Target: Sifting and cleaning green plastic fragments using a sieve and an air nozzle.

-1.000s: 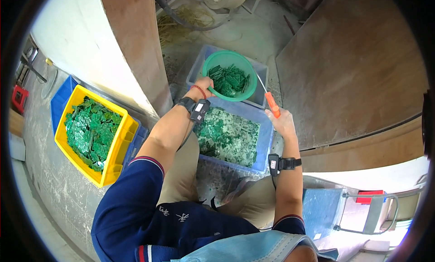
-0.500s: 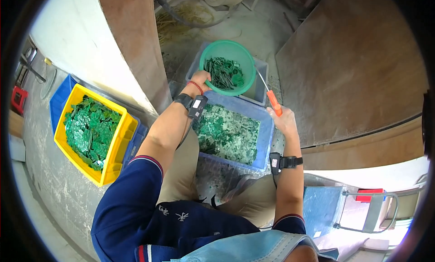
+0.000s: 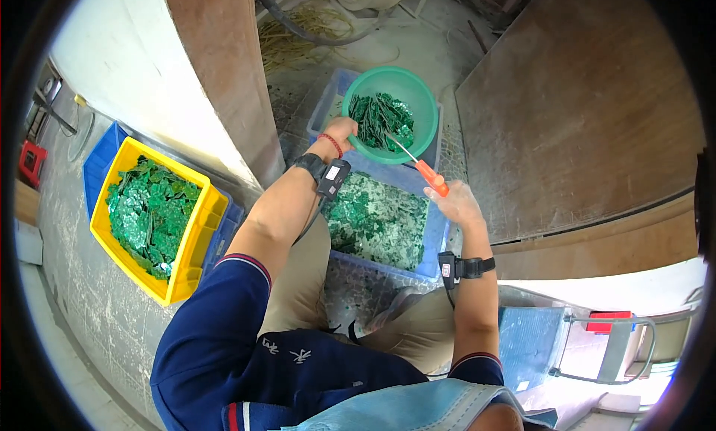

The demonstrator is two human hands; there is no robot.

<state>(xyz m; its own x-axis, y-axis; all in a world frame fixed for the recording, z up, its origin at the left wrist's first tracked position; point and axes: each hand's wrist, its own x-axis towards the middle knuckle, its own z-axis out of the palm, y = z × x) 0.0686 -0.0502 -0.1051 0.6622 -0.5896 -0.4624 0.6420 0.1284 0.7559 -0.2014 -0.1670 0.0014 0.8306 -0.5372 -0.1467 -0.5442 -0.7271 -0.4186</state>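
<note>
My left hand grips the near left rim of a round green plastic basin, fingers closed over its edge. Inside the basin lie dark green strips and shiny green flakes. My right hand is closed round the orange handle of a screwdriver-like tool. Its thin metal shaft slants over the basin's near rim, and its tip reaches the green pieces. Below the basin, in front of me, a blue plastic bin holds green flakes and pale powdery bits. The basin overlaps that bin's far edge.
A yellow bin full of green flakes stands on the left, with blue bins under and behind it. Beneath the basin is a greyish bin. Brown panels rise at right and left. Yellowish strands lie on the floor beyond.
The basin has shifted slightly right along with my left hand. My right hand has moved left, bringing the tool's tip from outside the rim into the basin. The pieces inside have moved.
</note>
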